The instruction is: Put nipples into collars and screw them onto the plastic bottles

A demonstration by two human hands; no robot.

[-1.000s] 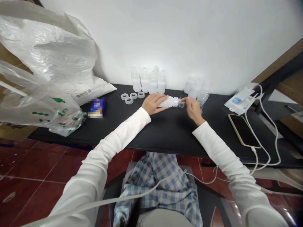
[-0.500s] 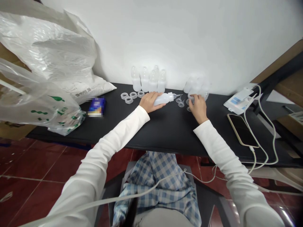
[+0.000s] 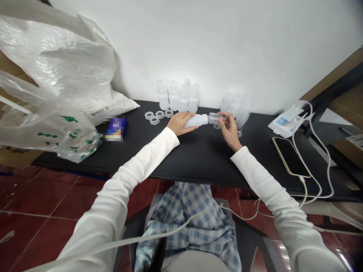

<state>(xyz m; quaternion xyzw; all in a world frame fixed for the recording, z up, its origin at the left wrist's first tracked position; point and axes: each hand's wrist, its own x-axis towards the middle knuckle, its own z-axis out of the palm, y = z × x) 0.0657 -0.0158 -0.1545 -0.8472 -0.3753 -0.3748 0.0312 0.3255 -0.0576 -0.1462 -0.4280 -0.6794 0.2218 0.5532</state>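
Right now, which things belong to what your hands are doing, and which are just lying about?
Part of the job: left hand, white bottle, right hand, clear nipple, rings, standing bottles.

Lying about: phone, plastic bag, blue packet.

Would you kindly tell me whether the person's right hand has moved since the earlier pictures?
Yes. Judged against the phone, the right hand has shifted left since half a second ago, toward the white bottle, and now pinches a clear piece at its end.
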